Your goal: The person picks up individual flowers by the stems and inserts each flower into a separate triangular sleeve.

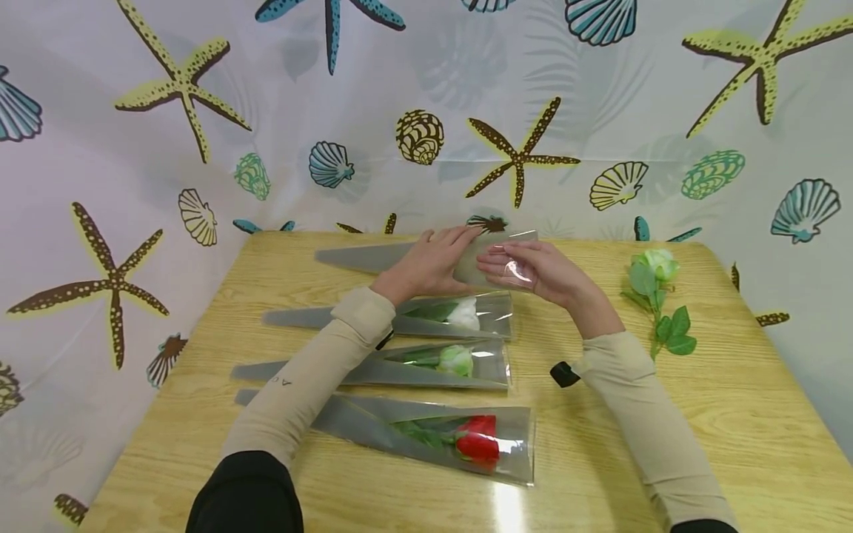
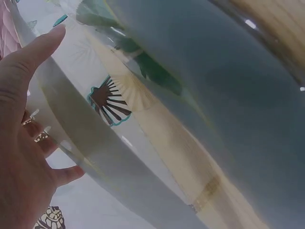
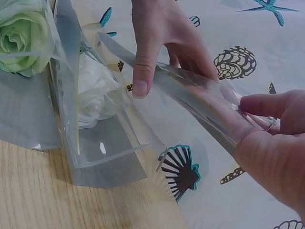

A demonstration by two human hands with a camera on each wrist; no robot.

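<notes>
A flat flower sleeve [image 1: 360,257], grey with a clear front, is held up near the table's far edge. My left hand [image 1: 429,266] holds it along its middle, thumb on one side and fingers [image 2: 35,129] behind it. At the sleeve's wide mouth, my right hand [image 1: 533,270] grips the film, thumb and fingers on either side, and several fingers show through the clear plastic. No flower shows inside this sleeve. Just nearer lies a sleeved white rose [image 3: 97,90], below my left hand.
Two more sleeved flowers lie nearer on the wooden table [image 1: 573,459]: a pale green rose [image 1: 456,360] and a red rose [image 1: 477,442]. An unwrapped pale green rose [image 1: 660,263] with leaves lies at the right. A seashell-print cloth [image 1: 413,66] hangs behind.
</notes>
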